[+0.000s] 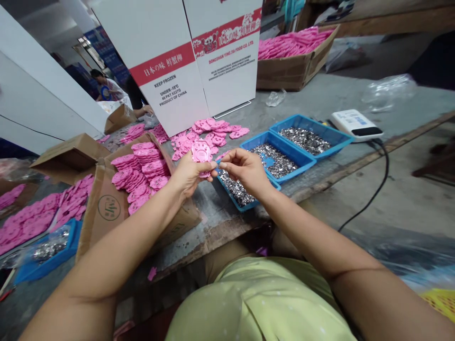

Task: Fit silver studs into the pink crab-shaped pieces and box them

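My left hand (190, 176) is closed around a round pink plastic piece (201, 151), held upright above the table edge. My right hand (243, 169) pinches something small at its fingertips, right beside the pink piece; I cannot make out what it is. Under the hands sits a blue tray (239, 204) of small shiny metal parts. A second blue tray (280, 161) and a third blue tray (310, 137) of the same metal parts lie to the right. Loose pink pieces (213, 133) are heaped on the table just behind my hands.
An open cardboard box (106, 208) stacked with pink pieces stands at my left. Tall white cartons (181, 57) rise behind. A carton of pink pieces (295, 66) sits far right, beside a white device (355, 124) with a black cable. Another person works at far left.
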Action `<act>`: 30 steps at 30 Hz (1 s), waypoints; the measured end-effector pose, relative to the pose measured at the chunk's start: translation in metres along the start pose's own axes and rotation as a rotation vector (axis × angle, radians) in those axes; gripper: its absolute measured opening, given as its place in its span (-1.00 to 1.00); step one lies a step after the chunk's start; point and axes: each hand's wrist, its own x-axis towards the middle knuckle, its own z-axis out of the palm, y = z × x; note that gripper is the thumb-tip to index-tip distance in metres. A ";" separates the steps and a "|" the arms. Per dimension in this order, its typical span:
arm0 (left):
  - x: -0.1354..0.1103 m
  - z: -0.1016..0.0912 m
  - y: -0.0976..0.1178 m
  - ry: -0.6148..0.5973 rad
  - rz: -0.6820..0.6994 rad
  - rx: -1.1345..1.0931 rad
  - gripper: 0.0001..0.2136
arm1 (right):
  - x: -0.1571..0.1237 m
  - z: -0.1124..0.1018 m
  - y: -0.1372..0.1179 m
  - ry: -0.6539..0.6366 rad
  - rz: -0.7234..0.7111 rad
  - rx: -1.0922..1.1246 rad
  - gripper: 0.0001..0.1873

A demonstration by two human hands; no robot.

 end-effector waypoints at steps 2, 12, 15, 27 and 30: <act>0.000 0.000 0.002 0.010 -0.044 -0.023 -0.63 | 0.000 -0.003 0.002 -0.008 -0.061 -0.052 -0.54; 0.002 -0.001 0.005 -0.070 -0.140 -0.112 -0.84 | 0.000 -0.006 -0.008 -0.006 -0.363 -0.369 -0.63; 0.000 0.002 0.010 -0.145 -0.103 -0.201 -0.82 | 0.001 -0.004 -0.009 0.136 -0.258 -0.172 -0.64; -0.012 0.003 0.012 -0.263 0.172 -0.252 -0.50 | -0.001 0.011 -0.019 0.189 -0.019 0.281 -0.75; -0.014 0.004 0.012 -0.224 0.228 -0.236 -0.44 | -0.003 0.019 -0.021 0.204 -0.022 0.295 -0.73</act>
